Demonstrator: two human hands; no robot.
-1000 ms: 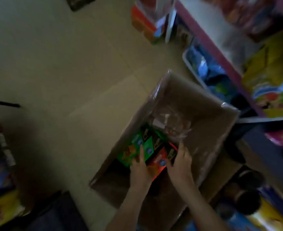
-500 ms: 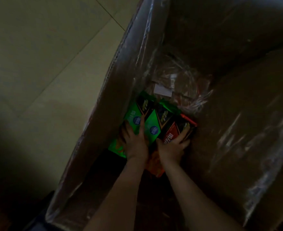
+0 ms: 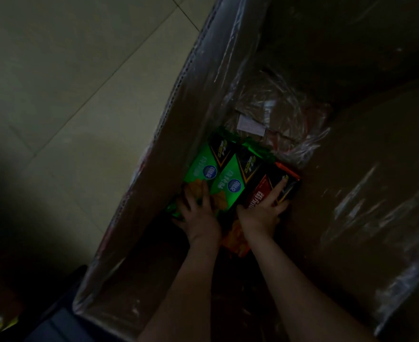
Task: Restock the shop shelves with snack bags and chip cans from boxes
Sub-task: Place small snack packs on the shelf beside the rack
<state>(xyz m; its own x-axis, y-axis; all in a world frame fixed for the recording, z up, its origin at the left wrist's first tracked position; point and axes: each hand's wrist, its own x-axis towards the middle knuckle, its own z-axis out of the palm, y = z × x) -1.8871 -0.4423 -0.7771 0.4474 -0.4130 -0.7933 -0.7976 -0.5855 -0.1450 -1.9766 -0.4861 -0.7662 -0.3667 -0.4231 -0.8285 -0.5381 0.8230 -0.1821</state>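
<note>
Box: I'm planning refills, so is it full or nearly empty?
Nearly empty: the box shows bare walls, and only a few bags lie at the bottom under the left hand and right hand.

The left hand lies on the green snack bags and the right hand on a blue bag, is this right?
No. The head view shows the right hand on a red snack bag, not a blue one; the left hand is on the green snack bags.
</note>
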